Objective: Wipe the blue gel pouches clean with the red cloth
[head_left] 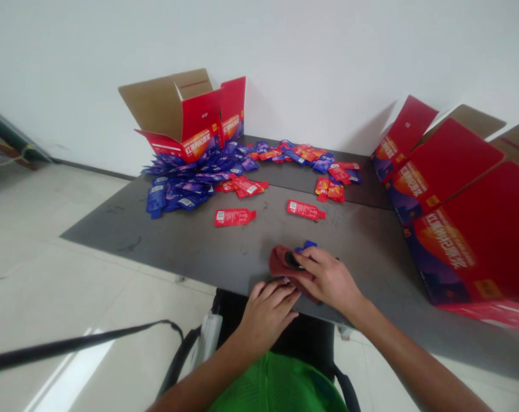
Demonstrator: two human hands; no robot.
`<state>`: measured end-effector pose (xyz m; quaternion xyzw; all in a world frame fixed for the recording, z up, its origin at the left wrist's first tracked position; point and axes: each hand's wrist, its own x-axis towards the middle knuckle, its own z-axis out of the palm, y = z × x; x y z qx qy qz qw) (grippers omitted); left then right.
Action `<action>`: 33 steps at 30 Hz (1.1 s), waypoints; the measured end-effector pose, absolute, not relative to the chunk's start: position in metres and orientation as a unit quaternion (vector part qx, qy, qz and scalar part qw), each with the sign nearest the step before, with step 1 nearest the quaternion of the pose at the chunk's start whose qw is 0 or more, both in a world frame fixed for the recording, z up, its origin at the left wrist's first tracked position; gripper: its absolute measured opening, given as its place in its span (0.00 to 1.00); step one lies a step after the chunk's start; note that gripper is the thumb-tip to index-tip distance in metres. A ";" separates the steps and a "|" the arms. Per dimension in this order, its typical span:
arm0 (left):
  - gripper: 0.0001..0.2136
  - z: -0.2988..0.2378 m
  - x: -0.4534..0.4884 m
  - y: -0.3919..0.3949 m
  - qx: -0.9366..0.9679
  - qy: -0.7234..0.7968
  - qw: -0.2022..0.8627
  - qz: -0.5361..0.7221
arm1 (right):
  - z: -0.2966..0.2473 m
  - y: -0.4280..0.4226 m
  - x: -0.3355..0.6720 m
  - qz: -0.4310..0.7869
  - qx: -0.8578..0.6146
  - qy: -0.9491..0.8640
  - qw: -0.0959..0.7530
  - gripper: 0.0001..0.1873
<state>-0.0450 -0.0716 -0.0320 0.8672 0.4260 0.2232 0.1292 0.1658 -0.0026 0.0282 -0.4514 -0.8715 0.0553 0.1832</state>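
My right hand (330, 278) is closed on a reddish-brown cloth (281, 262) near the table's front edge, with a small dark round patch or object at its fingertips that I cannot make out. Partly hidden beneath the cloth and fingers lies a blue packet (309, 244). My left hand (271, 312) rests at the table edge with its fingers stretched out, the tips touching the near side of the cloth and packet. Two red packets, one on the left (234, 217) and one on the right (306, 210), lie singly beyond my hands.
Many blue packets (186, 191) are heaped at the left beside an open red carton (199, 129). Mixed red and blue packets (302, 152) stretch along the back of the grey table (186, 240). Larger open red cartons (465, 229) stand at the right, near my right arm.
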 end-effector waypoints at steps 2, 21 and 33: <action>0.18 -0.031 -0.045 -0.072 0.868 0.428 0.136 0.214 | 0.019 -0.009 0.160 0.067 -0.436 -0.883 0.162 0.18; 0.19 -0.031 -0.048 -0.069 0.868 0.413 0.123 0.247 | 0.002 0.022 0.174 0.047 -0.457 -0.856 0.237 0.18; 0.12 -0.031 -0.047 -0.069 0.862 0.427 0.119 0.246 | 0.014 -0.009 0.150 0.071 -0.403 -0.882 0.235 0.18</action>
